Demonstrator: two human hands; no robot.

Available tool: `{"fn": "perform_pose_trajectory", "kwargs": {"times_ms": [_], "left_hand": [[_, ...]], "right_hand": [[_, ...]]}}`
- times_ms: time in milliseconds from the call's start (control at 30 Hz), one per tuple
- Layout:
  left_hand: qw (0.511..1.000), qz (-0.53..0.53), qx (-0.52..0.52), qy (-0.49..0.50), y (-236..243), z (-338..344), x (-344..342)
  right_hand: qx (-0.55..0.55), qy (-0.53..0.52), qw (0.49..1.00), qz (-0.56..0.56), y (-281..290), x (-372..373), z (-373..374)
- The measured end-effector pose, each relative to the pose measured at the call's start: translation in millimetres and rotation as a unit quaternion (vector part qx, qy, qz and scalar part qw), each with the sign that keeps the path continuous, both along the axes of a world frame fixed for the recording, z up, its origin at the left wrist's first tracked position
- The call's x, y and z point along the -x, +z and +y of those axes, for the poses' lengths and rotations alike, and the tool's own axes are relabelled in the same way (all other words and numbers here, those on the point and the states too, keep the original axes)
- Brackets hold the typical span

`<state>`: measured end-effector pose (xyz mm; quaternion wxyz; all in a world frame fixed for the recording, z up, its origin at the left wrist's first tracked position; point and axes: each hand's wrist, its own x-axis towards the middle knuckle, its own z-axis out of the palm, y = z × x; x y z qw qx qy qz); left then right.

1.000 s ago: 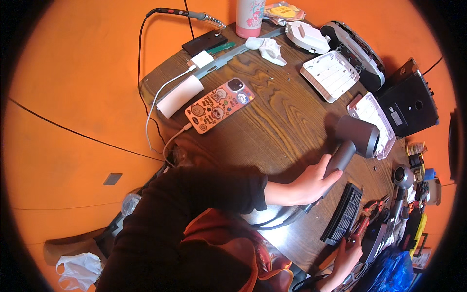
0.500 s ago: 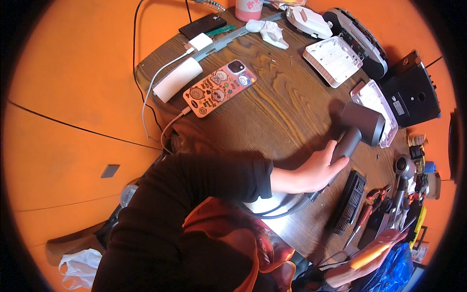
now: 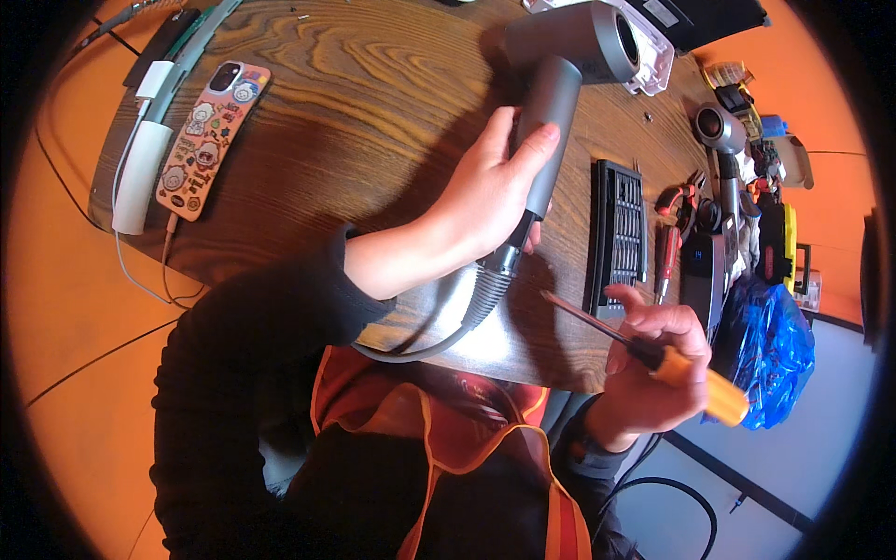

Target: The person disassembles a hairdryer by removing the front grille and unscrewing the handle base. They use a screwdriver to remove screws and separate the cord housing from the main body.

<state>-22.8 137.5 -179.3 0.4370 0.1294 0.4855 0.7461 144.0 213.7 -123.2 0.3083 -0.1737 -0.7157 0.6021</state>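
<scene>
A dark grey hair dryer [image 3: 560, 45] is in my left hand [image 3: 485, 191], whose fingers wrap round the handle below the barrel. The barrel points to the upper right. From the handle's lower end a ribbed sleeve and cord [image 3: 487, 291] curve down toward the table's near edge. My right hand [image 3: 658, 373] closes round the orange handle of a screwdriver [image 3: 717, 392]. Its dark shaft points up and left, toward the cord end of the dryer, with a gap between tip and dryer.
A black bit case [image 3: 618, 233] lies right of the dryer. Beyond it are red-handled pliers [image 3: 679, 198], a red screwdriver [image 3: 667, 257], a second hair dryer [image 3: 721, 131] and a blue plastic bag [image 3: 770, 350]. A phone in a patterned case [image 3: 213, 140] lies at left beside a white cylinder [image 3: 146, 177].
My view has swung right and down. My right hand has come up from the lower right with the screwdriver, whose shaft now points at the dryer. My left hand still holds the dryer.
</scene>
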Motion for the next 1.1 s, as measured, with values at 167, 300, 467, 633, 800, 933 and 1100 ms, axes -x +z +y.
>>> {"fn": "perform_pose_trajectory", "kwargs": {"times_ms": [167, 300, 467, 633, 800, 933, 1100], "left_hand": [[1.000, -0.006, -0.010, 0.008, 0.9, 0.0, -0.4], [0.999, 0.033, 0.002, 0.021, -0.7, 0.7, -1.2], [0.996, 0.079, -0.005, 0.034, -3.3, 1.7, -1.2], [0.994, 0.097, -0.015, 0.045, -5.6, 1.7, -2.2], [0.995, 0.092, 0.007, 0.037, -6.5, 1.7, -2.8], [0.992, 0.111, 0.009, 0.052, -8.4, 2.6, -3.2], [0.986, 0.152, 0.021, 0.068, -14.2, 3.9, -2.1]], "right_hand": [[0.012, -0.049, 0.999, 0.012, -9.1, -0.9, -22.0], [0.049, -0.064, 0.997, -0.015, -10.7, -1.5, -22.7], [0.072, -0.056, 0.996, -0.025, -9.5, 1.4, -20.8], [0.077, -0.046, 0.996, -0.010, -14.8, 2.5, -14.9], [0.125, -0.063, 0.990, 0.001, -18.8, 4.1, -8.2], [0.086, -0.047, 0.995, 0.003, -17.9, 13.8, -5.3], [-0.106, -0.144, 0.977, 0.113, -27.4, 32.1, -7.0]]}}
